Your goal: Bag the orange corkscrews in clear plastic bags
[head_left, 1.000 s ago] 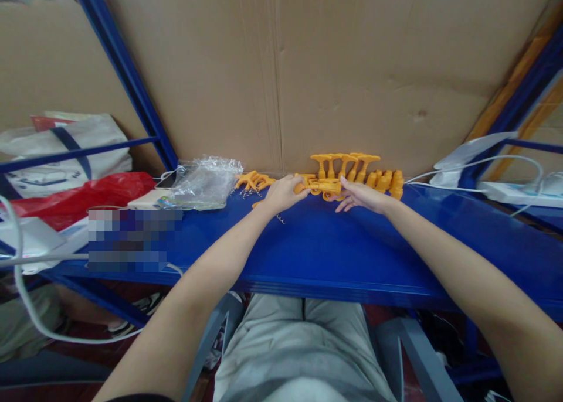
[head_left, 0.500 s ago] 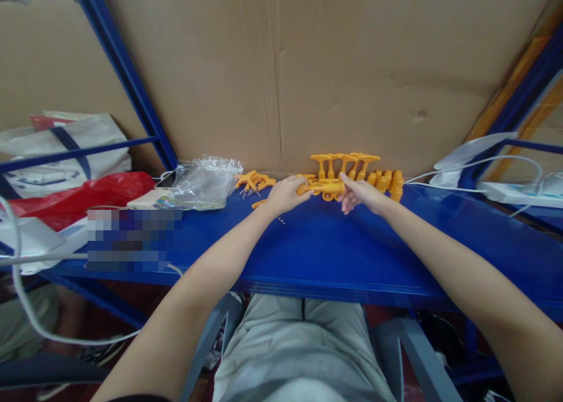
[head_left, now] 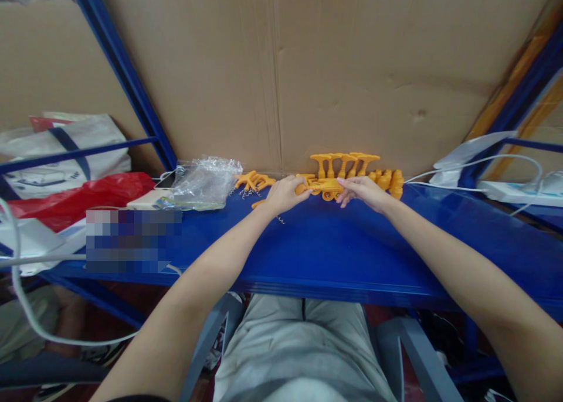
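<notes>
Centrally, far edge of blue shelf (head_left: 334, 255): orange plastic piece (head_left: 324, 186), lying horizontal, held betw. both hands just in front of the cardboard backing (head_left: 281, 74). Left hand (head_left: 284, 194) grips its left end, fingers curled round the part; right hand (head_left: 359, 190) closes on its right end, thumb and fingers pinching it, remaining fingertips pointing down toward the shelf. Whether the piece rests on the shelf or is lifted just clear cannot be told.

Directly behind: row of upright orange T-handled pieces (head_left: 343, 163) leaning at the cardboard; to their right, a cluster of stubby orange pieces (head_left: 387, 181), touching one another. Left of the left hand: small heap of orange forked pieces (head_left: 254, 181) w/ small metal springs (head_left: 246, 193) beside them; one more spring (head_left: 280, 218) lies near the left wrist.

Further left: crumpled clear plastic bag (head_left: 204, 182) on a flat white box (head_left: 149, 199); beyond that a red bag (head_left: 74, 197) and a white bag (head_left: 61, 150). Far right: white power strip (head_left: 519, 191) w/ white cable (head_left: 484, 163) looping over it. Foreground: person's grey trousers (head_left: 299, 343) below the shelf edge.
</notes>
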Demonstrator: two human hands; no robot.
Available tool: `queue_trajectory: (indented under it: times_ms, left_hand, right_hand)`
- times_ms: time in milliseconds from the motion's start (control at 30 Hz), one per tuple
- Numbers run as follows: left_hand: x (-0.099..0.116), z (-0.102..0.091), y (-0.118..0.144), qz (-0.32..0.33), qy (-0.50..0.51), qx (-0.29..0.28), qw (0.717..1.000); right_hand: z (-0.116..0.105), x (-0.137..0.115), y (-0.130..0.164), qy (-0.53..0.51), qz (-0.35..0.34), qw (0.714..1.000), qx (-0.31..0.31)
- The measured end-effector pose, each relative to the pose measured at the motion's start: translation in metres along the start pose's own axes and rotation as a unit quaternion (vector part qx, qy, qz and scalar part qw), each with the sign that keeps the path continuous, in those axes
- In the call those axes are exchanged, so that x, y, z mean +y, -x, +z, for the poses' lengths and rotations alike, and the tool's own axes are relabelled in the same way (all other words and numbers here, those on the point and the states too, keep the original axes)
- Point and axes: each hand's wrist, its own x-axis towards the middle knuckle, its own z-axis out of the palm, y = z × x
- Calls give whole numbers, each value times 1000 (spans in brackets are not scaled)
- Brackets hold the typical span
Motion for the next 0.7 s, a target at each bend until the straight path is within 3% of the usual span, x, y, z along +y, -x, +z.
queue_trajectory:
  times_ms: [233,467,700]
  left_hand:
    - [0,1,0,10,3,3,1000]
    - [-2,1,-2,-19,36,-4,999]
    - [-3,5,-1,0,33,19,999]
  right_hand:
    - [1,2,-2,69,38,997,13]
    - [-13,10,-8,28,-89,994,-61]
    - [-12,6,-5,28,-122,990,-58]
